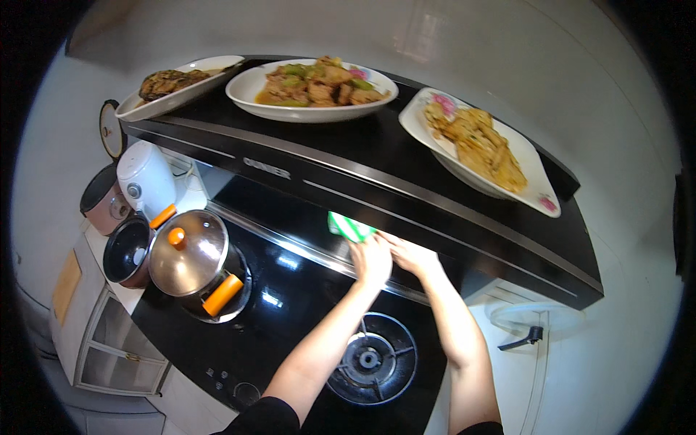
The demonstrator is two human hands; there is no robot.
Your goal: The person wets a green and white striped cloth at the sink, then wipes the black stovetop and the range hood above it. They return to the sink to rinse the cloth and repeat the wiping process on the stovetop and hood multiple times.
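Beneath the front edge of a black range hood [348,163], my left hand [373,260] grips a green-and-white plastic packet [350,225]. My right hand [413,254] is close beside it, fingers pointing toward the packet's right end. Whether those fingers hold the packet is hidden by the left hand and glare. Both arms reach across a black glass gas stove [283,337], over its right burner [370,358]. On the left burner stands a steel pot with a domed lid [190,253] and orange handles.
On the hood sit plates of cooked dark food [174,87], meat with green peppers [321,89] and a yellow fried dish [484,147]. A white appliance [145,176], a pink pot [103,201] and a dark inner pot [129,250] crowd the left counter. A black-handled lid [535,321] is at right.
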